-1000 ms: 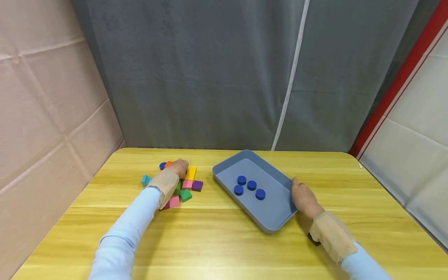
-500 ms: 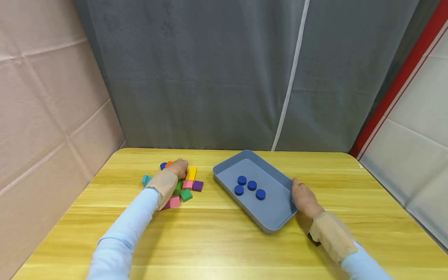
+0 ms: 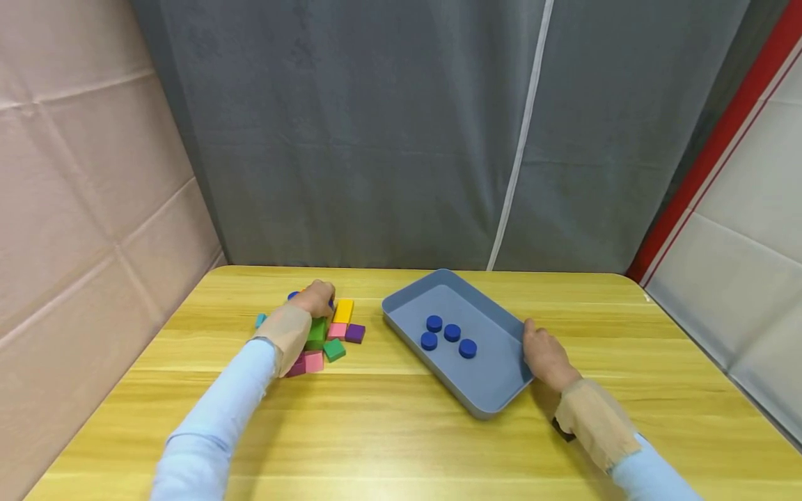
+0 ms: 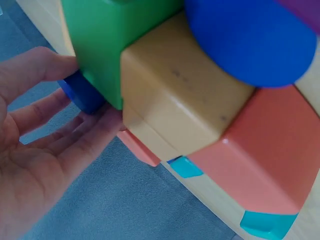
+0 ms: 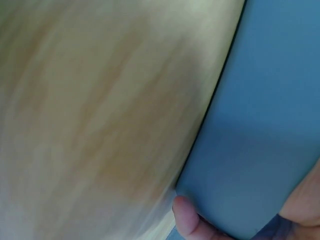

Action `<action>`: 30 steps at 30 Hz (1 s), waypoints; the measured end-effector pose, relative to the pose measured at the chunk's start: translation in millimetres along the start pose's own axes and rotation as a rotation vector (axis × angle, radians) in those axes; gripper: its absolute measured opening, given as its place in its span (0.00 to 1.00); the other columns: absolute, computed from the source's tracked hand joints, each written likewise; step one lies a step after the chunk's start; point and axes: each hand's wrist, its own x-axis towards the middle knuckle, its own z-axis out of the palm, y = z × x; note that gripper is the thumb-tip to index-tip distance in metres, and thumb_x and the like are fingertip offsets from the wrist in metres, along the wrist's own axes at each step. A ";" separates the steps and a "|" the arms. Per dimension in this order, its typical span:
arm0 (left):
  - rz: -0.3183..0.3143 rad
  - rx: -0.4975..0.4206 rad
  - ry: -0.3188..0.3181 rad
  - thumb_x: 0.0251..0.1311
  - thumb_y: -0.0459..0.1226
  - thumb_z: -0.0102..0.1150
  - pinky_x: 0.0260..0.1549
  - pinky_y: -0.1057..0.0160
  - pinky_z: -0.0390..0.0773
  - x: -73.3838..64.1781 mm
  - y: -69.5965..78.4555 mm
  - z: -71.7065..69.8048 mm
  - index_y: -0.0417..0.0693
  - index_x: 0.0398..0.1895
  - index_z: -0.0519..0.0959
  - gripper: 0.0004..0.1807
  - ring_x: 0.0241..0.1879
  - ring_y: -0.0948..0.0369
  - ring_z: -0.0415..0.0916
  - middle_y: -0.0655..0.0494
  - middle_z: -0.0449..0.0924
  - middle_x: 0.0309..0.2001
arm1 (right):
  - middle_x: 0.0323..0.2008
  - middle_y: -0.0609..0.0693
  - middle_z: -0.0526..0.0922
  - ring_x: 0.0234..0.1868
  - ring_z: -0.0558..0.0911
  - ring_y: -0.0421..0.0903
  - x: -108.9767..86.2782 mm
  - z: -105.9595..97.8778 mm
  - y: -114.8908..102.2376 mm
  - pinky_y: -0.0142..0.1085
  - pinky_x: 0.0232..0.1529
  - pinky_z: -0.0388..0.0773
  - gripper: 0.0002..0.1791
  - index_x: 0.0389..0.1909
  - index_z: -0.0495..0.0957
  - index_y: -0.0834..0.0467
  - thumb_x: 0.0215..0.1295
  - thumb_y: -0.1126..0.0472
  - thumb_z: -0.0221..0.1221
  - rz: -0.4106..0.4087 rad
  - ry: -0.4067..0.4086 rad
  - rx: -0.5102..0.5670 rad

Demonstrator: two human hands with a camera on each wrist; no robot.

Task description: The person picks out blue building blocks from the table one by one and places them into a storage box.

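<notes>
My left hand (image 3: 315, 298) is at the far side of a cluster of coloured blocks on the left of the table. In the left wrist view its thumb and fingers pinch a blue round block (image 4: 83, 93), close against a green block (image 4: 100, 47). Beside these lie an unpainted wooden-coloured block (image 4: 175, 85), a salmon block (image 4: 270, 150) and another blue round block (image 4: 252, 37). With my right hand (image 3: 546, 353) I grip the right end of a grey-blue tray (image 3: 489, 379). Several blue round blocks (image 3: 452, 332) lie inside it, towards its left side.
Around my left hand are a yellow block (image 3: 344, 311), a purple block (image 3: 355, 334), pink blocks (image 3: 315, 361), a small green block (image 3: 335, 349) and a turquoise block (image 3: 260, 320). A grey curtain (image 3: 351, 139) hangs behind the wooden table (image 3: 401, 459).
My left hand has shifted slightly left with the blue round block, uncovering more of the green block. My right hand and the tray stay in place.
</notes>
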 end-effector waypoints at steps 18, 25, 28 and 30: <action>0.142 0.031 0.148 0.54 0.32 0.57 0.39 0.58 0.74 -8.1 14.3 -8.3 0.30 0.46 0.72 0.17 0.34 0.53 0.70 0.40 0.75 0.40 | 0.21 0.66 0.70 0.19 0.75 0.59 1.5 4.1 3.7 0.44 0.15 0.72 0.13 0.36 0.59 0.74 0.51 0.77 0.50 -0.003 0.018 0.011; 0.211 0.031 0.227 0.53 0.33 0.59 0.39 0.60 0.75 -10.1 28.1 -7.8 0.32 0.44 0.74 0.17 0.34 0.53 0.69 0.42 0.73 0.38 | 0.22 0.67 0.70 0.18 0.75 0.59 3.9 10.5 8.5 0.43 0.14 0.72 0.13 0.37 0.59 0.72 0.50 0.77 0.49 -0.009 0.040 0.001; 0.245 0.036 0.254 0.52 0.34 0.59 0.39 0.59 0.75 -11.1 33.5 -7.8 0.32 0.43 0.74 0.17 0.34 0.53 0.69 0.42 0.71 0.37 | 0.22 0.67 0.70 0.20 0.75 0.59 0.9 3.3 3.2 0.44 0.16 0.73 0.14 0.37 0.59 0.73 0.50 0.77 0.51 0.005 0.007 0.012; 0.256 0.029 0.261 0.52 0.35 0.59 0.39 0.59 0.75 -11.5 37.7 -8.1 0.32 0.43 0.74 0.17 0.35 0.53 0.69 0.42 0.71 0.38 | 0.22 0.67 0.70 0.20 0.75 0.59 -0.3 0.7 1.4 0.44 0.17 0.73 0.14 0.37 0.59 0.74 0.50 0.77 0.51 0.001 0.000 0.007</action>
